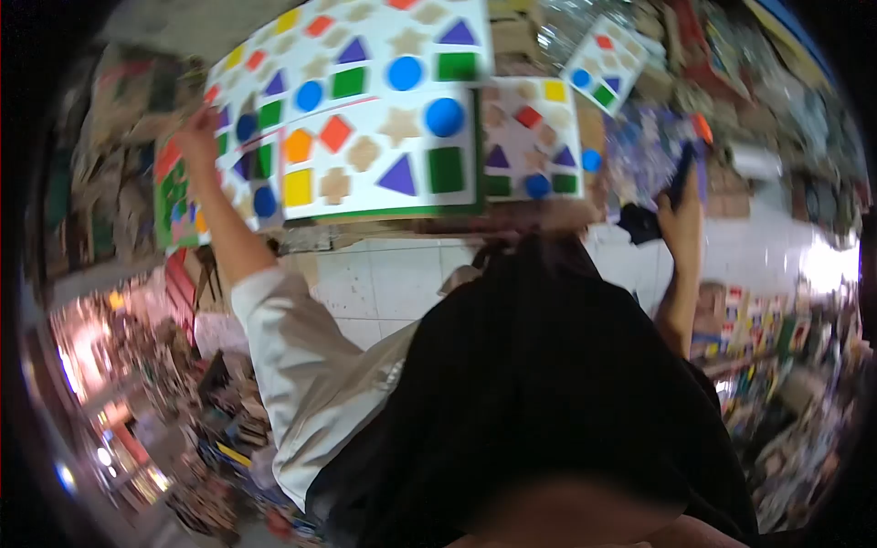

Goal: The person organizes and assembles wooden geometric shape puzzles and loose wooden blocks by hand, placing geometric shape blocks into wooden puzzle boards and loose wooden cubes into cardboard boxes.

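White boards with coloured shapes overlap across the work surface. The nearest board (365, 193) has a green edge and shows circles, triangles and squares beside bare wooden crosses and stars. My left hand (194, 144) reaches to the far left end of the boards, close to their edge; blur hides whether its fingers grip anything. On the right, my right hand (681, 219) is closed around a dark, long tool (679, 173) whose kind I cannot make out. An orange piece (702, 128) shows near the tool's upper end. Just left of that hand is a black object (639, 224).
A smaller shape board (534, 119) lies right of the large ones, and another little board (605, 66) rests tilted farther back. Clear plastic wrapping (635, 137) sits near my right hand. Cluttered piles (201, 402) fill the lower left, with stacked goods (758, 320) at right.
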Tool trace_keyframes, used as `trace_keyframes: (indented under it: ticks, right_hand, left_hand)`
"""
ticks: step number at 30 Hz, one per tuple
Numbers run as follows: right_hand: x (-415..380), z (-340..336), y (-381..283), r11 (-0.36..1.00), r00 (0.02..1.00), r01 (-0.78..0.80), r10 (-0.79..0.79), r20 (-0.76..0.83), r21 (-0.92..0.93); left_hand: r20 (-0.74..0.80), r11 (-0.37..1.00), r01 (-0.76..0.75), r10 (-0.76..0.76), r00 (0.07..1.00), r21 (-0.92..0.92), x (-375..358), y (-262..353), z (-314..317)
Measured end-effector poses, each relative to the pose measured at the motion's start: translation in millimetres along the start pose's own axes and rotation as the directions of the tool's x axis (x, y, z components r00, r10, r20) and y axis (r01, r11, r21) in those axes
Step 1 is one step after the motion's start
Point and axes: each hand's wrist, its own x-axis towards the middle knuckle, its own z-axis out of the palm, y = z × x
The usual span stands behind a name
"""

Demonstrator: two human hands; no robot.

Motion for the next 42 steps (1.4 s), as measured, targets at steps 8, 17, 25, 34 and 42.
trace_keyframes:
  ticks: [8,17,25,34,42]
  right_hand:
    - [9,6,14,0.993,0.968,-0.089,0.070,0.243,0.071]
    - [19,-20,122,0.997,0.922,-0.068,0.078,0.379,-0.039]
    - [34,-63,214,0.979,0.907,-0.172,0.202,0.370,-0.112]
    - [-17,-80,307,0.863,0.770,-0.486,0.498,0.400,-0.140]
    - [-23,-58,343,0.906,0.838,-0.420,0.413,0.357,-0.063]
  left_hand:
    - [0.257,0.704,0.137,0.067,0.964,-0.697,-185,398,71]
    - [0.399,0.877,-0.189,0.380,0.834,-0.441,-249,473,384]
    - [0.679,0.743,-0.073,0.643,0.355,-0.666,-271,555,510]
    - [0.801,0.883,-0.464,0.332,0.498,-0.078,-305,538,720]
    - [0.744,0.916,-0.291,-0.012,0.668,0.276,-346,468,820]
